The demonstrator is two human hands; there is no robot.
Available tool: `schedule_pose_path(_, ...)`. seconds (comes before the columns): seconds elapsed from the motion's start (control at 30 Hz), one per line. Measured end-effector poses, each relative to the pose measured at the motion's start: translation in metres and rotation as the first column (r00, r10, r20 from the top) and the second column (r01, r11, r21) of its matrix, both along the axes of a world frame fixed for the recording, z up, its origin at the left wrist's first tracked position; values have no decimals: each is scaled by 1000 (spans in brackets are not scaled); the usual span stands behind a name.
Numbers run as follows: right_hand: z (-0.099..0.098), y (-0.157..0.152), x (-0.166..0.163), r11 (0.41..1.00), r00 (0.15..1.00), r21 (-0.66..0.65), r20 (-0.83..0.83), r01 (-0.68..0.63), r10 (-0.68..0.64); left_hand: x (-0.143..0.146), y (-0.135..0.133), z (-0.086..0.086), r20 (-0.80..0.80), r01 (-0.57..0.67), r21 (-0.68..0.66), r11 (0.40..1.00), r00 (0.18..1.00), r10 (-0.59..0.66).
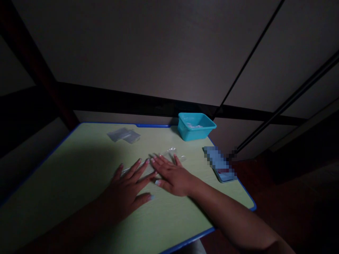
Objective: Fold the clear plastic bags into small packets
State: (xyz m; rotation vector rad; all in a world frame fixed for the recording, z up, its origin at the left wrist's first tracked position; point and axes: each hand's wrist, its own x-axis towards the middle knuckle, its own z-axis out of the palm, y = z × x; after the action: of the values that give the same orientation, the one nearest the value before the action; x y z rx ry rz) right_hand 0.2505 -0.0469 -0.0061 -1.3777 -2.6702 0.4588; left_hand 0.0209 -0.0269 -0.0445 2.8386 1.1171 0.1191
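My left hand [130, 186] lies flat on the pale green table [79, 169], fingers stretched out and spread. My right hand [172, 175] lies flat beside it, fingers pointing left and up, fingertips meeting those of the left. Both press on a clear plastic sheet or bag [169, 155] that is hard to make out in the dim light; part of it sticks out beyond the right hand's fingers.
A teal plastic tub [196, 126] with something clear inside stands at the table's far right edge. A small stack of clear bags [123, 135] lies at the far middle. A phone-like flat object [220, 165] rests near the right edge. Dark wall panels rise behind.
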Motion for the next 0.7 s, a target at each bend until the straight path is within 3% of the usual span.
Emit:
schedule_pose_path(0.1,-2,-2,-5,999,1000,-43,9,-22,23,1,0,-2,11,-1,14,1000,1000,1)
schedule_pose_path(0.47,2,14,30,941,932,-10,145,338,-333,1,-1,2,15,-4,-15,1000,1000,4)
schedule_pose_path(0.53,3,14,24,948,941,21,113,317,-318,1,-1,2,12,-6,-18,1000,1000,7)
schedule_pose_path(0.7,0,11,4,999,998,22,42,50,-50,2,-1,2,8,-12,-24,1000,1000,12)
